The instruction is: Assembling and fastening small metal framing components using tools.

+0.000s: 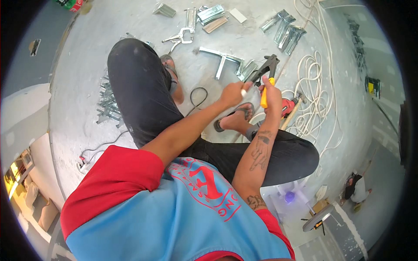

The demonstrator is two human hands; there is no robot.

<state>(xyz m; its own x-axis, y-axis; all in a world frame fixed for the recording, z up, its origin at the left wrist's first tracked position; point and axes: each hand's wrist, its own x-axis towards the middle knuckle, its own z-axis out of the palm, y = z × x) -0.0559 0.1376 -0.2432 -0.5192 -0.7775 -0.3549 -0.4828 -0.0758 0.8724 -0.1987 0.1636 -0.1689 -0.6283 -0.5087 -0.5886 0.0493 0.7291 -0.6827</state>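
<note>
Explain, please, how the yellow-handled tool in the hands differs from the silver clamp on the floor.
Colour: the yellow-handled tool is mostly dark with one yellow grip, while the silver clamp is bare, shiny metal.
Place: the tool is held by the left hand and right hand; the clamp lies on the floor, untouched.
Shape: the tool's long arms form a V; the clamp has curved, C-like arms.
Both are hand tools.

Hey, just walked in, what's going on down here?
A person holds a yellow-handled tool with both hands. The right hand grips a yellow handle; the left hand is closed around the other arm of the tool. Just ahead lies a T-shaped metal piece; a red power tool lies to the right.
</note>
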